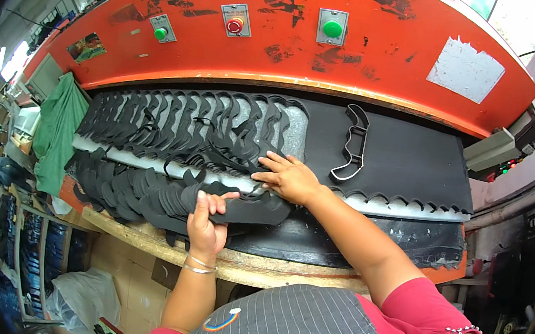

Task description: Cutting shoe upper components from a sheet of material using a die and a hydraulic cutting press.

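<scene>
My left hand [208, 222] is closed around the end of some black cut-out foam pieces [255, 209] with wavy outlines, at the front of the work surface. More such pieces [138, 188] lie overlapped in a long row to its left. My right hand [289, 178] lies palm down with its fingers spread, touching the near edge of the cut black sheet [219, 124]. Wavy leftover strips stand in rows on that sheet's left part. On its uncut right part [409, 158] rests a wavy metal cutting die [352, 144], apart from both hands.
Behind the sheet rises an orange machine beam [386, 68] with green buttons [332, 29] and a red one [235, 25]. A pale strip [402, 211] runs along the sheet's near side. Green cloth [58, 131] hangs at the left, above shelves [36, 252] of dark items.
</scene>
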Demonstrator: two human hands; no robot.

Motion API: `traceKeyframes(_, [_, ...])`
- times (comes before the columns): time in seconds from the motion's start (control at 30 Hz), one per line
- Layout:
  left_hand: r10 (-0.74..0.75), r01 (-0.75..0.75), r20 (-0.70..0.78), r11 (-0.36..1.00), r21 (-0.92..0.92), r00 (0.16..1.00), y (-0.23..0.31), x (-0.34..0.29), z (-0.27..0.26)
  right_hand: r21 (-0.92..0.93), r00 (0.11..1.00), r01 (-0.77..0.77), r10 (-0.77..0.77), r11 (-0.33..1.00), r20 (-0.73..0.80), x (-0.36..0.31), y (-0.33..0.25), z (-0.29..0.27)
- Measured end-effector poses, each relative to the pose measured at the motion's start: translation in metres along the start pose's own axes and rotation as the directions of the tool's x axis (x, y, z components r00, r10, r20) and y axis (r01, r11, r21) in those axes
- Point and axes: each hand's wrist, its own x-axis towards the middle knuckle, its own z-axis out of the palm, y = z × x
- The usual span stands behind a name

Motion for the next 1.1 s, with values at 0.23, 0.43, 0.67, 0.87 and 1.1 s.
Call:
traceKeyframes(0.23, [0.213, -0.191, 0.109, 0.964, -0.185, 0.971, 0.087, -0.045, 0.034, -0.004, 0.986, -0.166, 0.166, 0.986, 0.003, -0.002, 0.007, 0.011])
traceKeyframes(0.43, [0.083, 0.021, -0.247, 0.920, 0.392, 0.966, 0.034, -0.012, -0.057, -0.050, 0.983, -0.058, 0.048, 0.997, -0.179, -0.013, 0.000, 0.013])
traceKeyframes(0.67, [0.503, -0.315, 0.344, -0.145, 0.938, 0.793, 0.011, 0.026, 0.045, 0.137, 0.787, 0.171, -0.051, 0.976, -0.614, -0.083, 0.026, -0.061])
traceKeyframes(0.87, [0.071, -0.555, 0.551, 0.091, 0.827, 0.832, -0.084, 0.095, 0.097, 0.050, 0.493, -0.519, 0.347, 0.853, -0.798, -0.199, 0.151, -0.114])
traceKeyframes(1.1, [-0.276, -0.306, 0.227, -0.288, 0.907, 0.934, -0.138, 0.142, 0.120, 0.133, -0.210, -0.977, 0.879, -0.168, -0.428, -0.346, 0.224, -0.149])
